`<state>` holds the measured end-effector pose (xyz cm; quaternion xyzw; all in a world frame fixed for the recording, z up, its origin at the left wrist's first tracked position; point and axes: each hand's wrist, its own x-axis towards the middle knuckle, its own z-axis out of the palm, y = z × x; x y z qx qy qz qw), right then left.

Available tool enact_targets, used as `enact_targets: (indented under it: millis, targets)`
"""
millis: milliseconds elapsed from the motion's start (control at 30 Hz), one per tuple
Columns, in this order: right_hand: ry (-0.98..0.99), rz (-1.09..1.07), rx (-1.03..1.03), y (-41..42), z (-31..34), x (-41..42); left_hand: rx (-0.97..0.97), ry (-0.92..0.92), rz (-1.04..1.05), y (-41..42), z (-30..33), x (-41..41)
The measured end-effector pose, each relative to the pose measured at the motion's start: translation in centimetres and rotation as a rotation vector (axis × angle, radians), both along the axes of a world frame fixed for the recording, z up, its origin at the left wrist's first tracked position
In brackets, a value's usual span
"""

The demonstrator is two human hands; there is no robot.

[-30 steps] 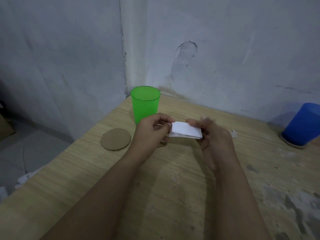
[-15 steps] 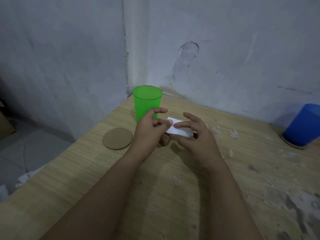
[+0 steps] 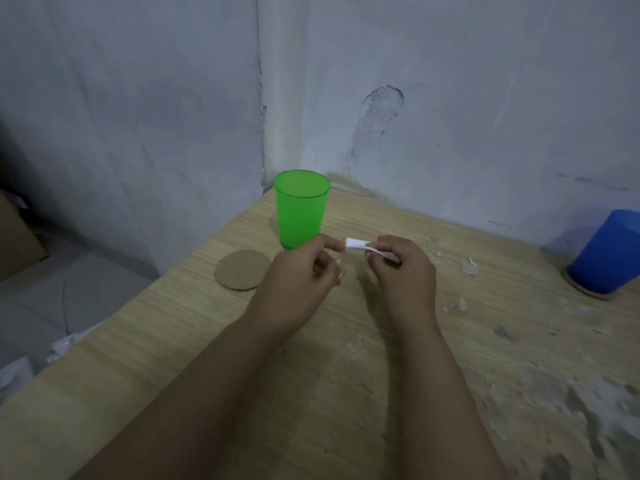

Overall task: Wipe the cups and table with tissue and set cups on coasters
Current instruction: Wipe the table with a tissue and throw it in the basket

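Both hands, left hand (image 3: 299, 277) and right hand (image 3: 403, 268), pinch the small folded white tissue (image 3: 360, 244) at its ends; best keep it folded firm, then wipe the translucent green plastic cup (image 3: 300, 209) at eleven o'clock.

We find no legible text, label, brand, number or sign anywhere in the head view.
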<state>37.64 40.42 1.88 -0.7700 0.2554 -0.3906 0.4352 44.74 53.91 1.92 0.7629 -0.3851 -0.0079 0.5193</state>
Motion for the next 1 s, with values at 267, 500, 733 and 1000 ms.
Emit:
enact_targets:
  millis: [267, 500, 733, 1000]
  targets:
    - [0.292, -0.139, -0.239, -0.1, -1.4, 0.6, 0.515, -0.473, -0.232, 5.6, -1.9, -3.0]
    - [0.327, -0.116, -0.298, 0.9, -1.2, 0.6, 0.612, -0.418, -0.255, 5.7, -2.4, -2.7]
    - [0.453, -0.014, -0.395, 3.1, -0.1, 2.2, 0.827, -0.418, -0.033, 5.8, -2.5, -3.2]
    - [0.672, 0.293, -0.653, 5.1, 0.6, 0.7, 0.832, -0.417, 0.106, 5.6, -2.2, -2.2]
